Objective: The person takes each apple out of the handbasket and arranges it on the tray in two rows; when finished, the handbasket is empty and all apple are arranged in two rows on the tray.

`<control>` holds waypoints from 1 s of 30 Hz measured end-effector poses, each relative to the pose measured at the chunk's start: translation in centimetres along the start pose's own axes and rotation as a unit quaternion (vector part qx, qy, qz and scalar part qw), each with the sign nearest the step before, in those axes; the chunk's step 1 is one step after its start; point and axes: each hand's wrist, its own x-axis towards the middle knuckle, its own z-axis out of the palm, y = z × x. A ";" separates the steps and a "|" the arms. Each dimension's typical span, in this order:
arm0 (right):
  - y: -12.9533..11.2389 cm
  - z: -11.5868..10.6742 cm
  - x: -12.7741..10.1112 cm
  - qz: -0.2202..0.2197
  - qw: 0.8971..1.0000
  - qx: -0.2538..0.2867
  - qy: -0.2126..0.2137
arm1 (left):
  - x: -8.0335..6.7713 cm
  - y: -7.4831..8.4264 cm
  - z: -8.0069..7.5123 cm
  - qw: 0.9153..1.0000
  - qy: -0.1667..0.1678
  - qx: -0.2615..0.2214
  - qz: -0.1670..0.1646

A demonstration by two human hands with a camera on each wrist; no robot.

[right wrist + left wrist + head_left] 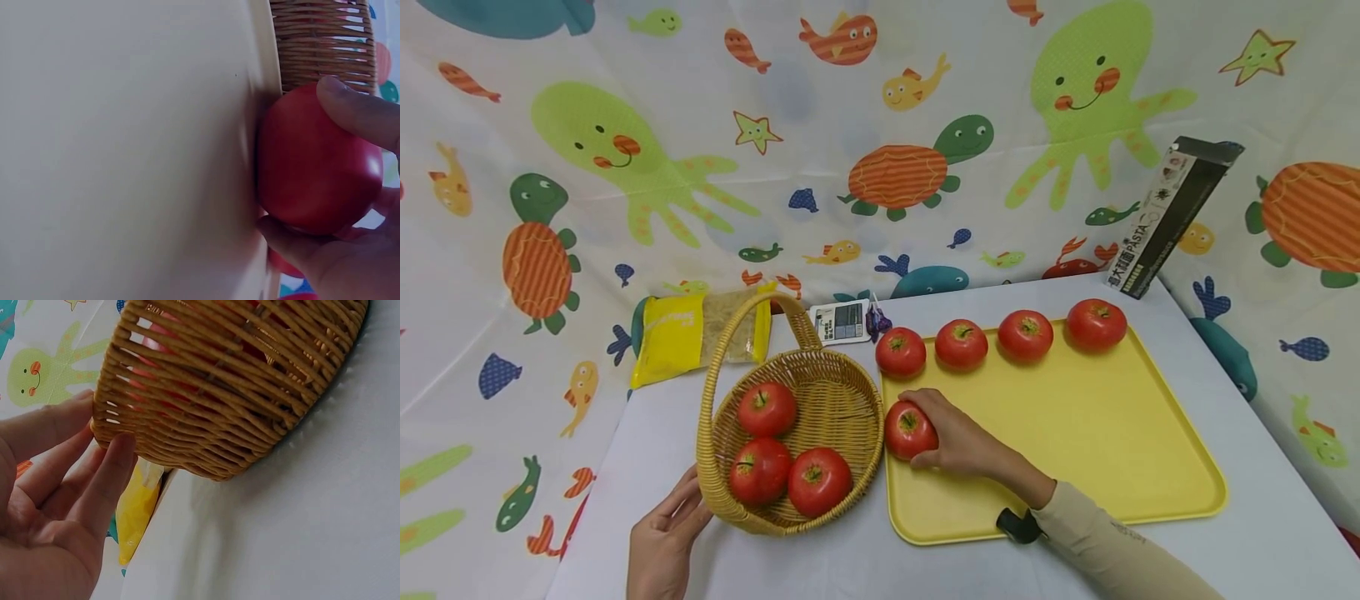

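Note:
My right hand [958,437] grips a red apple [910,431] at the left side of the yellow tray [1075,433]. In the right wrist view, the thumb and fingers are around this apple [319,162], close to the tray's rim. My left hand [666,533] touches the outer left side of a wicker basket [838,400], its fingers extended against the weave. The left wrist view shows these fingertips at the basket's rim [115,381]. Inside the basket lie three red apples [820,482]. Several more apples [1026,336] line the tray's far edge.
Behind the basket lies a yellow packet [673,333]. Next to it are a white-edged flat pack [840,322] and a small purple wrapped item [877,321]. A black pasta box [1176,217] stands at the back right, against a curtain with sea animals [898,179].

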 end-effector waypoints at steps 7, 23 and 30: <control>-0.6 -0.9 -0.1 -0.002 0.999 -0.025 -0.037 | 0.1 -0.1 -0.1 1.000 0.005 0.007 -0.007; -11.1 -3.9 10.2 -0.096 0.991 -0.059 -0.077 | 0.1 0.0 -0.2 1.000 -0.005 0.012 -0.015; -12.2 0.3 15.5 -0.126 0.981 -0.073 -0.124 | 0.2 0.0 -0.4 1.000 -0.008 0.017 -0.016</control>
